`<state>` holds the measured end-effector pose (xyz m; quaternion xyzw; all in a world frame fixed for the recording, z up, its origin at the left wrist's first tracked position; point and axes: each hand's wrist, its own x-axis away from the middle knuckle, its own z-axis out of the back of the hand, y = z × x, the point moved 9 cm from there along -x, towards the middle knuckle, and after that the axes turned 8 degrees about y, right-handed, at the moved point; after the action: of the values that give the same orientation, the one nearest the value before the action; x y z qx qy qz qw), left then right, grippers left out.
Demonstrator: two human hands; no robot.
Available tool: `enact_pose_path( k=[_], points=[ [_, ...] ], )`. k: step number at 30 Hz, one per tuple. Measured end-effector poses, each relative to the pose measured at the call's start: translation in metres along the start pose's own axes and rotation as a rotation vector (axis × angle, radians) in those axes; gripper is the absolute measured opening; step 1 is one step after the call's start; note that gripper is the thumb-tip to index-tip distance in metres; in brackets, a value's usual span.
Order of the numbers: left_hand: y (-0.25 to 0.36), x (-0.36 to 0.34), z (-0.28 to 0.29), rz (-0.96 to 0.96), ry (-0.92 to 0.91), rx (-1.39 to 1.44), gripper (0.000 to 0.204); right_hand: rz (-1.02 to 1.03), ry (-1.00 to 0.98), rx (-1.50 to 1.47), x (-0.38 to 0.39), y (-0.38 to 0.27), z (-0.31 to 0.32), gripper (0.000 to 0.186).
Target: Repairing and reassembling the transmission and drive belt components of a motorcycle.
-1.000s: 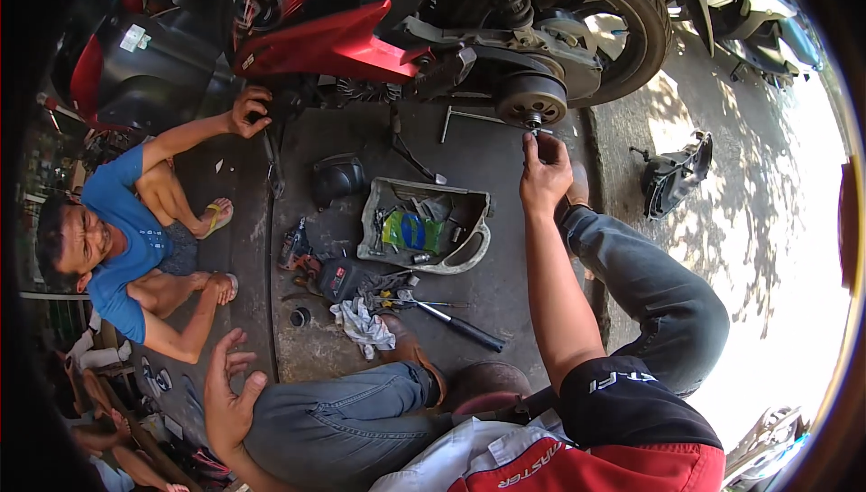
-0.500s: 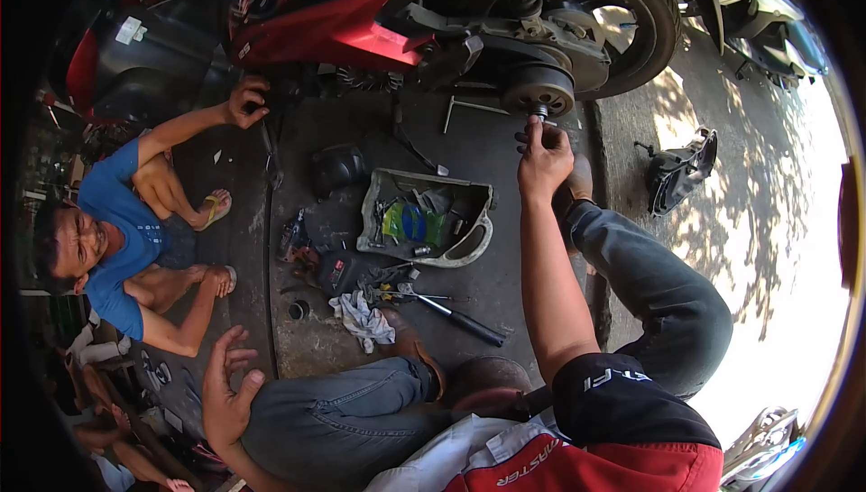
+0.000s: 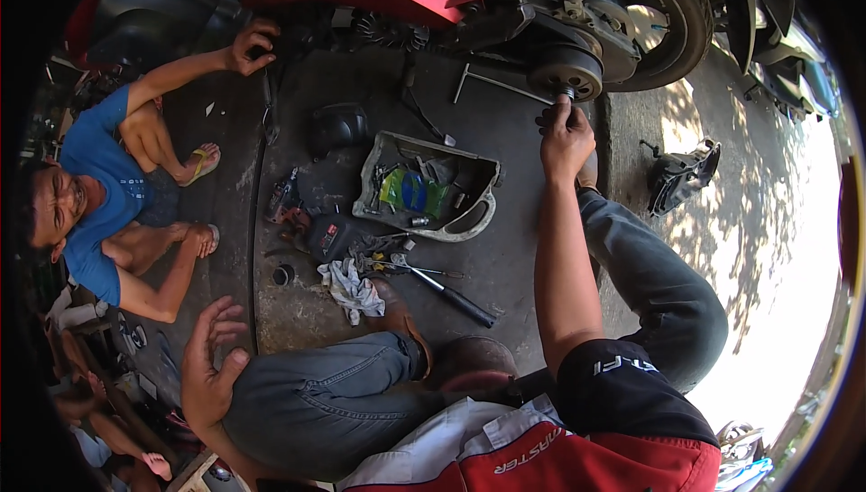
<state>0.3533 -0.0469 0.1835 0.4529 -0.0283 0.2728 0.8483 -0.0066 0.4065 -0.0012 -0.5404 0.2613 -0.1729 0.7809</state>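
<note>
From the head camera we see our right hand [image 3: 565, 138] raised to the round clutch drum [image 3: 566, 68] at the scooter's rear wheel [image 3: 663, 14], fingers [image 3: 561, 116] closed narrowly around something small at the drum's lower edge, apparently a nut, too small to tell. Our left hand [image 3: 209, 367] hovers spread wide, holding nothing, beside our left knee [image 3: 316, 393]. A tool tray [image 3: 431, 187] lies between.

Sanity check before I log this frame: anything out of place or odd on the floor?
Yes. Loose hand tools and a crumpled white rag lie scattered on the stained concrete floor, outside the grey open tool tray. A black plastic scooter cover lies detached by the kerb. The right hand works at the round metal hub; the left hand hangs open, empty.
</note>
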Motion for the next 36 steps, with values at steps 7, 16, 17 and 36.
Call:
enact_pose_path(
  k=[7,16,17,36],
  points=[
    [0.0,-0.001,-0.001,-0.018,0.013,0.045,0.088,-0.249,0.085,-0.392,0.004,0.028,0.0,0.035],
    [0.002,-0.001,-0.002,-0.018,0.005,0.035,0.089,0.145,0.209,-0.19,-0.005,0.022,0.01,0.031],
    [0.003,-0.002,-0.003,-0.02,0.005,0.031,0.089,0.145,0.211,-0.191,-0.007,0.026,0.011,0.031],
    [0.001,-0.002,-0.001,0.018,0.007,0.018,0.094,-0.506,-0.107,-0.748,0.011,0.037,-0.025,0.043]
  ],
)
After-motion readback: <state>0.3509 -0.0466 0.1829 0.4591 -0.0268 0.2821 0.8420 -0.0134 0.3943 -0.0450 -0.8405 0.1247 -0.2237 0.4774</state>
